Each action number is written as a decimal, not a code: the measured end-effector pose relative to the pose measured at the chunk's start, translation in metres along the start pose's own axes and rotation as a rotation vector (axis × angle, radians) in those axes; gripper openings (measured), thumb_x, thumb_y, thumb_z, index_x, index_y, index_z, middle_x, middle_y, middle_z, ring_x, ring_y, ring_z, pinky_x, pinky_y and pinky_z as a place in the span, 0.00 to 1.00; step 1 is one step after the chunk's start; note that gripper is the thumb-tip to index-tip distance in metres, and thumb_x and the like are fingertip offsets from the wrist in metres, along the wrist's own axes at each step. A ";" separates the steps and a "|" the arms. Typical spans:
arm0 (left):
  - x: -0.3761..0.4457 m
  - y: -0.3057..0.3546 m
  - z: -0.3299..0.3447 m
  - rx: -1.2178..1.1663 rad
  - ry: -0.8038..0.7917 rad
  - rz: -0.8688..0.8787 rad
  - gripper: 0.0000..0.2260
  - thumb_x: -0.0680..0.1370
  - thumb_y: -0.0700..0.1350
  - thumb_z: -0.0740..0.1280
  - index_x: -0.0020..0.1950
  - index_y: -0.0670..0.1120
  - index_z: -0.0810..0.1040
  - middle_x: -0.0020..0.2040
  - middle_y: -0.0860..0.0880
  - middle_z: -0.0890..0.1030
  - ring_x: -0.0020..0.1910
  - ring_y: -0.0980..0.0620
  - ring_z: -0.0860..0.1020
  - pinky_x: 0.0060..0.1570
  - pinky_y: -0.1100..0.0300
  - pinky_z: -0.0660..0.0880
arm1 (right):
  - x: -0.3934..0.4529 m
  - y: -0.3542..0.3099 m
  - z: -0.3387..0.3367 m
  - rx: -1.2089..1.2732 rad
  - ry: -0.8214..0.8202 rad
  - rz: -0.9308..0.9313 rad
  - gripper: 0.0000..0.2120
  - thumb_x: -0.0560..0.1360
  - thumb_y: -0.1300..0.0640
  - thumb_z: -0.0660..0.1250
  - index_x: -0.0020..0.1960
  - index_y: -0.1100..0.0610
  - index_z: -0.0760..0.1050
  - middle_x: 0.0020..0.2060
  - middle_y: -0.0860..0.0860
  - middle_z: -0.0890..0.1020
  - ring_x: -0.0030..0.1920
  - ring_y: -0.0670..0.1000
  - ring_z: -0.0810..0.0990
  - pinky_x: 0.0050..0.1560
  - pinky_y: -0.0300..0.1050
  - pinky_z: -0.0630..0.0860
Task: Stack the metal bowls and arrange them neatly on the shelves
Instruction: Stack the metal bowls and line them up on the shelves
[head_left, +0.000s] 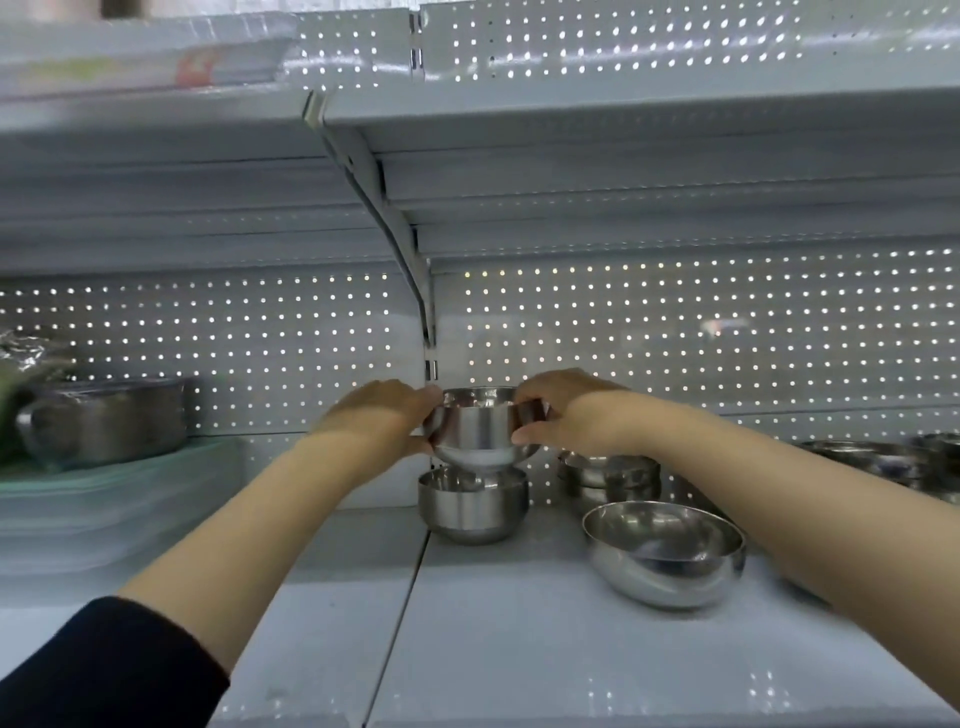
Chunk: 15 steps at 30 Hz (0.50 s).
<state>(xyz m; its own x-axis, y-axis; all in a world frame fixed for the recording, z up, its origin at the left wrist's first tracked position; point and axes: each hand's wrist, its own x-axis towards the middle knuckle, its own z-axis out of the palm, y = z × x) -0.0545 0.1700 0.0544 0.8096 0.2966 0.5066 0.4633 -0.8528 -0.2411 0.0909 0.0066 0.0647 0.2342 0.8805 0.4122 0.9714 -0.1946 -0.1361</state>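
Where the shelf (519, 649) begins at the far left, a steel pot (104, 421) sits on a stack of clear plastic containers (104, 499), blurred and partly out of sight. A dark sleeve (104, 670) covers the near end of the left arm, which reaches up towards the middle of the shelf. The left hand (382, 421) has its grip closed on the left side of a held metal bowl (475, 431), fingers over the rim and thumb against the wall. That bowl is upright and in the air, straight above a second bowl (472, 509) that stands on the shelf close to the seam between two shelf panels; the raised one's base is just above the lower one's mouth, and whether they touch is hard to say. The right hand (561, 410) grips the opposite side of the held bowl in the same fashion, fingers curled round its rim. Behind and to the right, a short stack of bowls (608, 475) stands near the perforated back panel (675, 322). In front of it a wider shallow bowl (667, 553) lies tilted on the shelf, its mouth facing up and leftward, just beside the right forearm. Further right, past that arm, more steel dishes (883, 460) rest at the shelf's far end, too blurred to count
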 end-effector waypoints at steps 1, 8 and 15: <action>0.007 -0.002 0.005 0.001 -0.016 0.002 0.08 0.76 0.50 0.65 0.51 0.50 0.70 0.50 0.48 0.78 0.50 0.47 0.76 0.51 0.52 0.75 | 0.009 0.005 0.003 -0.023 -0.018 0.005 0.12 0.76 0.50 0.65 0.37 0.43 0.66 0.39 0.40 0.72 0.37 0.40 0.72 0.33 0.36 0.65; 0.020 -0.012 0.040 0.039 0.055 0.073 0.08 0.77 0.50 0.65 0.52 0.48 0.71 0.48 0.49 0.78 0.48 0.48 0.77 0.47 0.58 0.72 | 0.038 0.031 0.035 -0.001 -0.025 -0.023 0.10 0.75 0.50 0.65 0.44 0.57 0.73 0.43 0.51 0.76 0.41 0.50 0.73 0.37 0.40 0.67; 0.019 -0.018 0.056 0.076 -0.019 0.091 0.06 0.78 0.46 0.64 0.53 0.49 0.71 0.49 0.49 0.79 0.47 0.49 0.77 0.45 0.60 0.71 | 0.045 0.035 0.053 0.011 -0.073 -0.041 0.13 0.76 0.51 0.66 0.35 0.50 0.66 0.34 0.46 0.71 0.33 0.45 0.68 0.33 0.40 0.63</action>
<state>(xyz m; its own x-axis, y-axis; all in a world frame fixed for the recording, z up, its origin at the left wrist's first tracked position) -0.0271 0.2154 0.0217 0.8559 0.2284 0.4641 0.4130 -0.8418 -0.3475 0.1335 0.0625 0.0309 0.1901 0.9171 0.3504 0.9796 -0.1533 -0.1303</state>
